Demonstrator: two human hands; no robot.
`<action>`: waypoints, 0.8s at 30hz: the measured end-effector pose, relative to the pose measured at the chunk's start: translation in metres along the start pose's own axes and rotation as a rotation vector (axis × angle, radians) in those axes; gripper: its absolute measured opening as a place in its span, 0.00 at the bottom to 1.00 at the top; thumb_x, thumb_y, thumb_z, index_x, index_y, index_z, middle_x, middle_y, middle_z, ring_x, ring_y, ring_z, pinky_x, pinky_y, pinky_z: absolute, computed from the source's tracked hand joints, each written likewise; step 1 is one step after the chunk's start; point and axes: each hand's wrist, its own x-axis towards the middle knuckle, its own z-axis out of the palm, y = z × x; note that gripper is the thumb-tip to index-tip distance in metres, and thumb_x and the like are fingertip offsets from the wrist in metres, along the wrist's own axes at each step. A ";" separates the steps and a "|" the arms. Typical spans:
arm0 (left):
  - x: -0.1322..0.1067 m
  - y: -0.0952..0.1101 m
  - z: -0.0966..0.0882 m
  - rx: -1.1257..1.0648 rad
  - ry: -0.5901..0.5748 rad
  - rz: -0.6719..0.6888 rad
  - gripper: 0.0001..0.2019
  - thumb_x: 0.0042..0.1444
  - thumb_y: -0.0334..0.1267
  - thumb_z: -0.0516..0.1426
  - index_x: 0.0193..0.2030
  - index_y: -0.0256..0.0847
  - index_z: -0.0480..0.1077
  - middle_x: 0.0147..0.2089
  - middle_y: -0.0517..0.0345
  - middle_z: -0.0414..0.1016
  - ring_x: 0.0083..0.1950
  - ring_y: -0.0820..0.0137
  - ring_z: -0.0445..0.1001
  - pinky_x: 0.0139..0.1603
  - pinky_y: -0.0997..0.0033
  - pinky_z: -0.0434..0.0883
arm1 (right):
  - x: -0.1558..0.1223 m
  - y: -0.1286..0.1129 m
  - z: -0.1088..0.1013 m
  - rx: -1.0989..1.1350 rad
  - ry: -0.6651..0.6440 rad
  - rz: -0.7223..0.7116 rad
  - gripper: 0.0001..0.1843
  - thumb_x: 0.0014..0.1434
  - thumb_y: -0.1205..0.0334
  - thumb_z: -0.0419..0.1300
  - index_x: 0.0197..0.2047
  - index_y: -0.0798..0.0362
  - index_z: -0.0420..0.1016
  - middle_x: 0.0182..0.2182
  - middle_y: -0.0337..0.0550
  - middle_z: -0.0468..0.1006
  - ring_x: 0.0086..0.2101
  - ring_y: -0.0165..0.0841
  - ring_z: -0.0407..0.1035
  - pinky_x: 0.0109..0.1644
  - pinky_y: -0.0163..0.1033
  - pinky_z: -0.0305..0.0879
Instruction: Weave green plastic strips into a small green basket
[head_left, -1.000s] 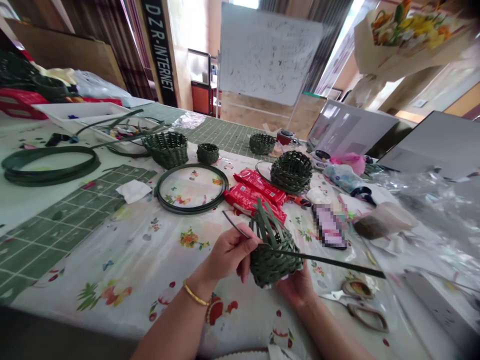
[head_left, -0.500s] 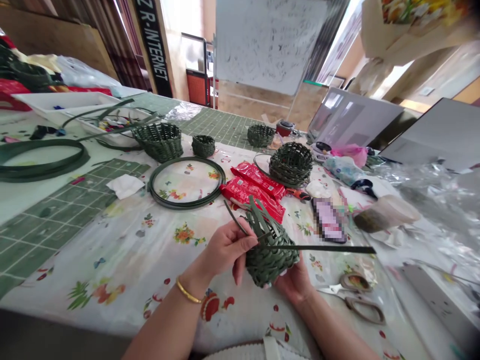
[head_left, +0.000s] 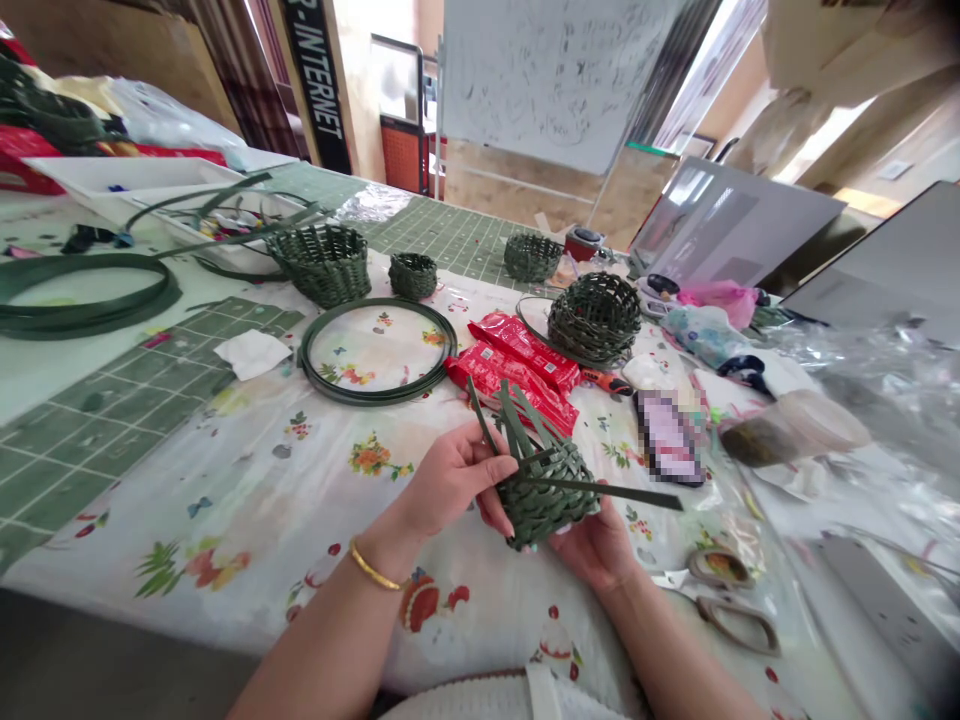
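A small dark green woven basket (head_left: pixel 544 505) is held above the flowered tablecloth between both hands. Loose upright strips (head_left: pixel 517 415) stick out of its far rim, and one long flat strip (head_left: pixel 637 493) juts out to the right. My left hand (head_left: pixel 469 475), with a gold bangle at the wrist, pinches the basket's left edge and a strip between thumb and fingers. My right hand (head_left: pixel 596 545) cups the basket from below on the right; its fingertips are partly hidden behind the weave.
Beyond the hands lie red packets (head_left: pixel 517 370) and a coil of green strip (head_left: pixel 379 350). Finished-looking woven baskets (head_left: pixel 322 265) stand farther back, another (head_left: pixel 595 318) behind the packets. Scissors (head_left: pixel 724 590) lie right of my right hand, near a pixelated phone-shaped item (head_left: pixel 670 437).
The long strip's free end has drawn in leftward and now slants slightly down. The basket has tilted a little in the hands, and the camera view has shifted slightly.
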 end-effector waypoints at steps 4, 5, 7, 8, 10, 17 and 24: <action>0.002 0.000 -0.001 0.060 0.110 0.041 0.12 0.51 0.41 0.60 0.33 0.36 0.61 0.22 0.65 0.71 0.16 0.66 0.73 0.10 0.79 0.66 | 0.001 -0.009 0.001 -0.135 0.029 -0.093 0.23 0.49 0.47 0.64 0.47 0.45 0.73 0.46 0.41 0.78 0.45 0.39 0.71 0.52 0.49 0.64; 0.002 -0.001 -0.001 0.082 0.126 0.044 0.12 0.51 0.40 0.60 0.34 0.36 0.62 0.22 0.65 0.70 0.16 0.66 0.74 0.11 0.79 0.66 | 0.001 -0.011 0.000 -0.171 0.076 -0.123 0.22 0.50 0.50 0.64 0.48 0.45 0.72 0.47 0.41 0.77 0.45 0.38 0.71 0.51 0.47 0.65; 0.003 -0.003 0.000 0.123 0.147 0.029 0.12 0.50 0.40 0.60 0.33 0.36 0.62 0.21 0.66 0.69 0.16 0.67 0.74 0.11 0.80 0.66 | 0.001 -0.015 -0.003 -0.249 0.200 -0.210 0.20 0.50 0.56 0.65 0.48 0.46 0.72 0.48 0.41 0.76 0.45 0.36 0.70 0.50 0.44 0.65; 0.003 -0.005 0.001 0.137 0.151 0.014 0.12 0.50 0.40 0.61 0.33 0.36 0.62 0.21 0.66 0.69 0.16 0.67 0.74 0.12 0.80 0.66 | 0.001 -0.016 -0.004 -0.298 0.264 -0.269 0.19 0.50 0.59 0.65 0.47 0.47 0.73 0.49 0.42 0.75 0.46 0.36 0.70 0.51 0.44 0.64; 0.004 -0.007 0.002 0.149 0.146 -0.021 0.12 0.50 0.40 0.61 0.32 0.37 0.62 0.20 0.67 0.69 0.17 0.67 0.74 0.13 0.80 0.67 | 0.000 -0.018 -0.007 -0.421 0.368 -0.407 0.19 0.49 0.61 0.66 0.45 0.48 0.74 0.48 0.44 0.75 0.47 0.38 0.68 0.53 0.46 0.63; 0.004 -0.007 0.005 0.184 0.092 -0.054 0.12 0.50 0.40 0.61 0.33 0.36 0.62 0.20 0.64 0.72 0.17 0.68 0.74 0.12 0.84 0.62 | -0.018 -0.019 0.014 -1.115 0.167 -0.873 0.22 0.55 0.67 0.60 0.53 0.42 0.70 0.43 0.44 0.73 0.45 0.38 0.66 0.50 0.47 0.63; 0.004 -0.009 0.007 0.235 0.044 -0.041 0.12 0.53 0.42 0.59 0.35 0.37 0.62 0.23 0.62 0.73 0.18 0.70 0.75 0.13 0.83 0.63 | -0.021 -0.022 0.038 -1.440 0.007 -0.958 0.30 0.59 0.72 0.53 0.62 0.39 0.58 0.42 0.44 0.71 0.43 0.37 0.63 0.46 0.46 0.63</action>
